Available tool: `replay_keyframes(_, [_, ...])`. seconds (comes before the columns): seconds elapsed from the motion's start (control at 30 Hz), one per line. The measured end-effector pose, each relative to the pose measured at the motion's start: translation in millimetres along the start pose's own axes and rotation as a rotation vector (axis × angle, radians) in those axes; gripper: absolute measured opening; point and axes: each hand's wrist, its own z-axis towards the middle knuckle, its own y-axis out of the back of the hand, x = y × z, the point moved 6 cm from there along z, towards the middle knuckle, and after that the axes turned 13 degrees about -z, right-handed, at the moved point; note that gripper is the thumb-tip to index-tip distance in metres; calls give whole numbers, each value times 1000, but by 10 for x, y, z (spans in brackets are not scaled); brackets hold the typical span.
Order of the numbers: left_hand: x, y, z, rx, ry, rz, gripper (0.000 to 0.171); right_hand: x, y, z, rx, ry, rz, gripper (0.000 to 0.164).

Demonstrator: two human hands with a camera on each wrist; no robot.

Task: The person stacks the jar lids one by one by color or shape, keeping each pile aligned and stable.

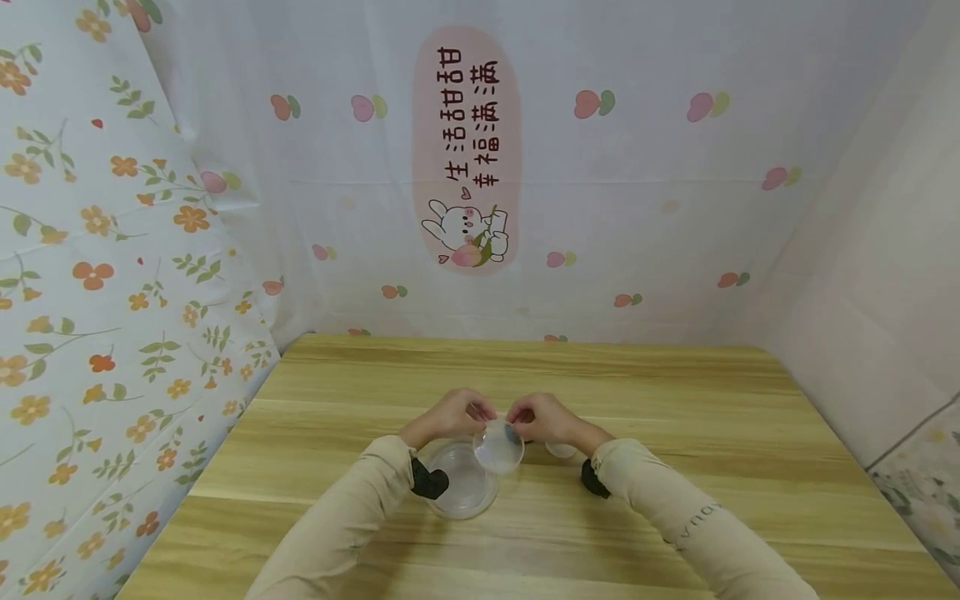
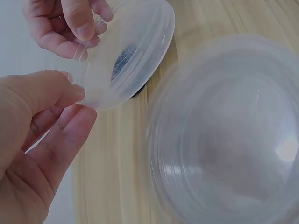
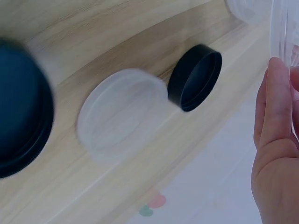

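One clear, round plastic lid (image 1: pixel 498 448) is pinched at the rim by the left hand (image 1: pixel 453 413) and right hand (image 1: pixel 549 417), just right of the clear round plastic tub (image 1: pixel 463 493). Probably light, bendy, kinda slippery, so best held rim-only.

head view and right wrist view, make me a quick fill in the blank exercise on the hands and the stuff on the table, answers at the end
1. The held disc, between the left hand and the right hand, is ____ (larger/smaller) than the clear dish.
2. The clear dish lies to the person's ____ (left/right) of the held disc.
3. In the right wrist view, the colour of the cap is ____.
4. The tabletop has a ____-grain pattern.

Missing words: smaller; left; black; wood
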Motion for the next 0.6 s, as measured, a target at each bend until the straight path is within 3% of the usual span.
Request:
replay_keyframes(0.27, [111, 130, -154, -11, 4, -50, 17, 97, -132, 149, -15, -14, 24, 8])
replay_keyframes(0.6, [237, 226, -328, -8, 84, -79, 17, 236, -266, 261, 6, -11, 6, 7])
